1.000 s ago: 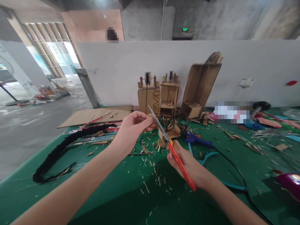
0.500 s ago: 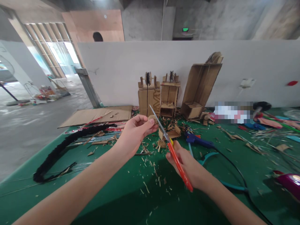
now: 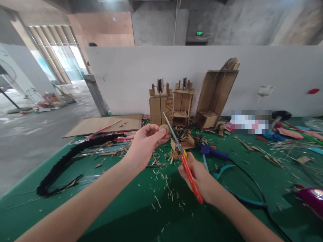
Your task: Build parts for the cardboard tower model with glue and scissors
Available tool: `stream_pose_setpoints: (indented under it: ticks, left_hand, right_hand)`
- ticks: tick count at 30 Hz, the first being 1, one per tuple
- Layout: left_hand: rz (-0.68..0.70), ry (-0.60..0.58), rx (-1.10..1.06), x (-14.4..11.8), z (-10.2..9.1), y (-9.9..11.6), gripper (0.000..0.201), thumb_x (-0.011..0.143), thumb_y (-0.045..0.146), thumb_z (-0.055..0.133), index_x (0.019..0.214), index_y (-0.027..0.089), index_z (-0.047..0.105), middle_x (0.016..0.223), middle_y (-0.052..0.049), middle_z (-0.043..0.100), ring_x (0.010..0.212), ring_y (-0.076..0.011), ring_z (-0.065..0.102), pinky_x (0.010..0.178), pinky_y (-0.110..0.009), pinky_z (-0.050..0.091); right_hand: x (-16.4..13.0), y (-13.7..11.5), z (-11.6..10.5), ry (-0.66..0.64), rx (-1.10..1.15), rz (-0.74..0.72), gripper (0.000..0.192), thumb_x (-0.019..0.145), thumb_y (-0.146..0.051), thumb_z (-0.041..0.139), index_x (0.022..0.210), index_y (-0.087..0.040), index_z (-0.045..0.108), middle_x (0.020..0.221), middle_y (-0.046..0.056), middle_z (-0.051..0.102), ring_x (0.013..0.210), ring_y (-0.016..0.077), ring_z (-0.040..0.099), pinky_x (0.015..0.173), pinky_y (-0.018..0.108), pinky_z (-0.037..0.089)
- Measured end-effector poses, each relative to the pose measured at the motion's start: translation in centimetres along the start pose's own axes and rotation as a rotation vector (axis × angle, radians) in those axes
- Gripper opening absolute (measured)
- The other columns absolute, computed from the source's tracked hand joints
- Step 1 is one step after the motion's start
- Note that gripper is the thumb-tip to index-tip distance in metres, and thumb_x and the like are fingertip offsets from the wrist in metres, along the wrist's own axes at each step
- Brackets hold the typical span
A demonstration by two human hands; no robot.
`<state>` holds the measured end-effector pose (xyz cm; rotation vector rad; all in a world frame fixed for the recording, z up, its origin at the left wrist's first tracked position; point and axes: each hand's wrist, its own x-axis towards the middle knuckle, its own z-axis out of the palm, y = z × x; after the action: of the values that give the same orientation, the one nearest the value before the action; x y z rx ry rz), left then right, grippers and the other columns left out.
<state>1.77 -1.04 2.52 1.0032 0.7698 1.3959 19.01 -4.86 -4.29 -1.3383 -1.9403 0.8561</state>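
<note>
Between thumb and fingers, my left hand [image 3: 148,141] pinches a small round cardboard disc [image 3: 164,128]. Red-handled scissors [image 3: 188,171] are gripped in my right hand [image 3: 198,171], their blades pointing up and away, close to the disc's right edge. Whether the blades touch the disc I cannot tell. Part of the disc is covered by my left fingers. Below the hands, thin cardboard shavings [image 3: 157,201] are scattered over the green table [image 3: 141,218]. A small folded cardboard piece [image 3: 186,144] lies just behind the scissors.
Cardboard structures with spools [image 3: 161,107] stand against the white partition [image 3: 126,77], beside a tall cardboard box [image 3: 214,97]. A blue glue gun [image 3: 214,152] with its cable lies to the right. On the left are a black fuzzy strip [image 3: 68,158] and a flat cardboard sheet [image 3: 106,124].
The scissors' handle has swung slightly left and the blade tip has shifted a little right. My left hand keeps its pinch on the disc, almost unmoved.
</note>
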Motion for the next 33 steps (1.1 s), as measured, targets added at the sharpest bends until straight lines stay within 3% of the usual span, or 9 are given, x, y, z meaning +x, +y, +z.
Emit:
stream_pose_setpoints:
  ticks: [11, 23, 33]
  left_hand:
    - [0.119, 0.020, 0.132, 0.2, -0.3, 0.1, 0.018, 0.069, 0.019, 0.072, 0.077, 0.015, 0.057, 0.072, 0.001, 0.063, 0.063, -0.0081, 0.058, 0.063, -0.023, 0.046]
    - [0.110, -0.015, 0.190, 0.2, -0.3, 0.0, 0.016, 0.071, 0.023, 0.071, 0.075, 0.015, 0.058, 0.072, -0.002, 0.065, 0.065, -0.0105, 0.059, 0.067, -0.026, 0.047]
    - [0.106, -0.022, 0.176, 0.1, -0.2, 0.2, 0.015, 0.071, 0.022, 0.071, 0.073, 0.015, 0.058, 0.069, -0.001, 0.063, 0.064, -0.0103, 0.059, 0.068, -0.026, 0.046]
  right_hand:
    - [-0.2, -0.4, -0.7, -0.100, -0.005, 0.018, 0.031, 0.091, -0.052, 0.039, 0.083, -0.024, 0.029, 0.066, -0.007, 0.035, 0.053, 0.0115, 0.039, 0.051, 0.027, 0.034]
    - [-0.2, -0.8, -1.0, -0.066, -0.055, 0.051, 0.024, 0.091, -0.040, 0.044, 0.079, -0.025, 0.030, 0.074, 0.000, 0.054, 0.065, 0.0170, 0.054, 0.056, 0.030, 0.037]
    - [-0.1, -0.9, -1.2, -0.018, -0.187, 0.065, 0.025, 0.089, -0.040, 0.046, 0.078, -0.025, 0.030, 0.071, 0.001, 0.055, 0.064, 0.0182, 0.054, 0.057, 0.031, 0.038]
